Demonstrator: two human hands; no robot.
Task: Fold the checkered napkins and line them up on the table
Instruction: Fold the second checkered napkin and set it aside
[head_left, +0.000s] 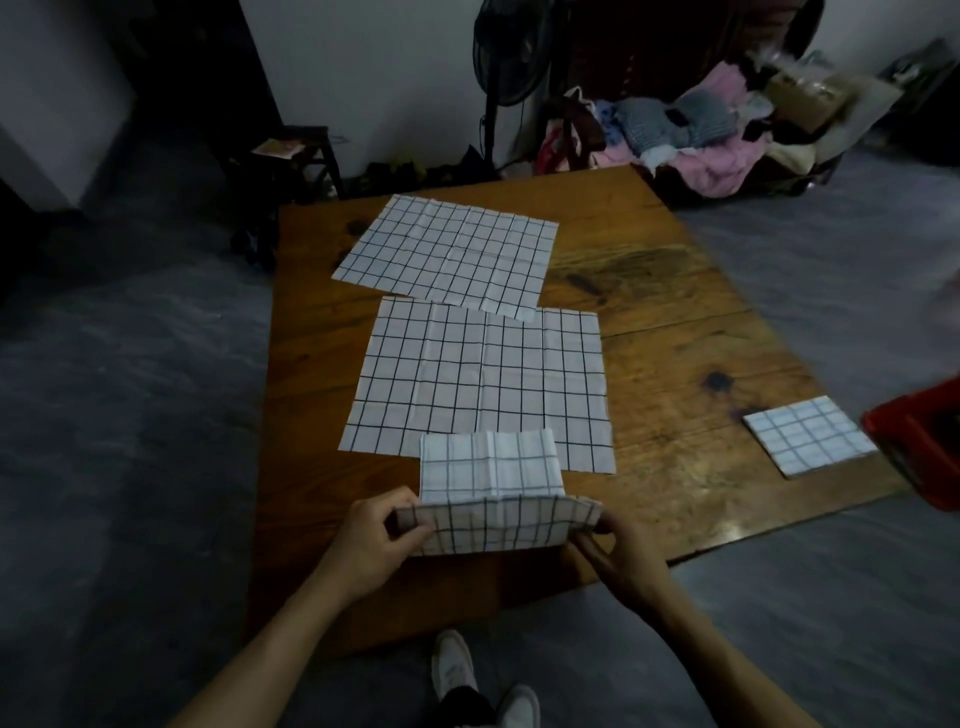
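Note:
I hold a partly folded white checkered napkin (493, 499) above the near edge of the wooden table (675, 332). My left hand (371, 543) pinches its left end and my right hand (621, 553) pinches its right end; the far half stands up behind the fold. Two unfolded checkered napkins lie flat on the table: one in the middle (483, 384), one farther back (452, 252) that overlaps its far edge. A small folded napkin (810, 434) lies at the table's right side.
A red crate (919, 447) sits at the table's right edge beside the folded napkin. A standing fan (506, 57), a dark stool (291, 156) and a pile of clothes (701, 135) stand behind the table. My white shoes (457, 670) show below the table's near edge.

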